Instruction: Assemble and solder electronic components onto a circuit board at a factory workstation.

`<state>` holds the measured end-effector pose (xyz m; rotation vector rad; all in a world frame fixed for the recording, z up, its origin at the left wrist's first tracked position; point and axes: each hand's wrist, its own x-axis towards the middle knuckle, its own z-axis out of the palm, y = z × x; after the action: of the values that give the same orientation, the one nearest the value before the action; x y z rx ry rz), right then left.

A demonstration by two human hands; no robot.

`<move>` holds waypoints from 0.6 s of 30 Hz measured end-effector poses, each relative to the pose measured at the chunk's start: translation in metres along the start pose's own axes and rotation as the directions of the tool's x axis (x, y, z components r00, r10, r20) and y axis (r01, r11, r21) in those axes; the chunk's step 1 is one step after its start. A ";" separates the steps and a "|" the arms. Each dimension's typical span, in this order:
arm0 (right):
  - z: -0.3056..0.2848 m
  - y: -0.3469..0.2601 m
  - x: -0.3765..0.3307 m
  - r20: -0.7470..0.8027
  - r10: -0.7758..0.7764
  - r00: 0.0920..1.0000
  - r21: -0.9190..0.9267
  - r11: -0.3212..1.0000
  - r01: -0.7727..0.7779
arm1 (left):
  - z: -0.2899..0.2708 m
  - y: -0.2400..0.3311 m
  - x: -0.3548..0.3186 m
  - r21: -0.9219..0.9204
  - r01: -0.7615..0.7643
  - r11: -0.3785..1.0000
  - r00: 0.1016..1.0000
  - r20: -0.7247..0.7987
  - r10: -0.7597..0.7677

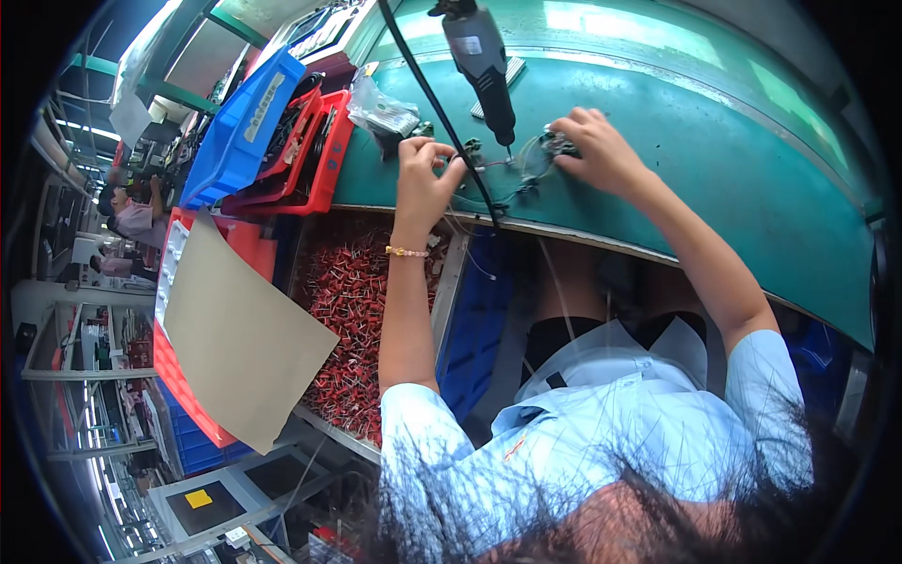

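Left hand (420, 183): fingers curled, pinching a thin wire of the small wired assembly (526, 167) near the front edge of the green worktop (733, 160).
Right hand (597, 150): fingers closed over the assembly's far end, pressing it on the worktop.
Hanging grey-black electric screwdriver (481, 61): tip just above the assembly, between both hands.
Red plastic trays (315, 155): worktop's left edge, beside a blue bin (240, 127).
Bin of red components (348, 301): below the front edge.

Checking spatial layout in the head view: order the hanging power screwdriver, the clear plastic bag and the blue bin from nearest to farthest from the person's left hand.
1. Hanging power screwdriver, just right of the left hand, above it.
2. Clear plastic bag, upper left on the green table.
3. Blue bin, far left, over the red trays.
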<state>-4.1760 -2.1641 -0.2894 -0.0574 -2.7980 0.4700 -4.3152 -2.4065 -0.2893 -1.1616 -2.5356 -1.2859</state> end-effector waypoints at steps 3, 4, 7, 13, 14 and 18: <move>0.024 -0.026 0.021 -0.072 -0.049 0.996 0.133 0.989 0.059 | 0.004 0.014 -0.004 0.177 -0.117 0.977 0.992 0.076 0.105; 0.026 -0.030 0.030 -0.072 -0.045 0.996 0.241 0.969 0.062 | 0.007 0.018 -0.004 0.249 -0.189 0.950 0.981 0.100 0.168; 0.021 -0.036 0.049 0.180 -0.043 0.983 0.513 0.856 -0.056 | 0.010 0.022 -0.006 0.314 -0.093 0.945 0.994 0.086 0.070; -0.022 -0.011 -0.018 0.018 0.037 0.999 0.810 0.585 -0.036 | -0.041 -0.004 -0.030 0.150 -0.082 0.985 0.972 -0.207 0.113; -0.043 -0.011 -0.046 0.110 -0.001 0.994 0.896 0.433 -0.099 | -0.046 -0.001 -0.039 -0.082 0.098 0.992 0.933 -0.338 -0.121; -0.078 -0.008 -0.173 0.405 -0.352 0.844 0.876 0.413 -0.249 | -0.082 0.064 -0.092 -0.533 0.239 0.812 0.789 -0.382 -0.482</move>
<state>-3.9875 -2.1630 -0.2664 0.4923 -2.5034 2.2645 -4.2293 -2.4965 -0.2279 -0.2517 -2.1684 -2.0467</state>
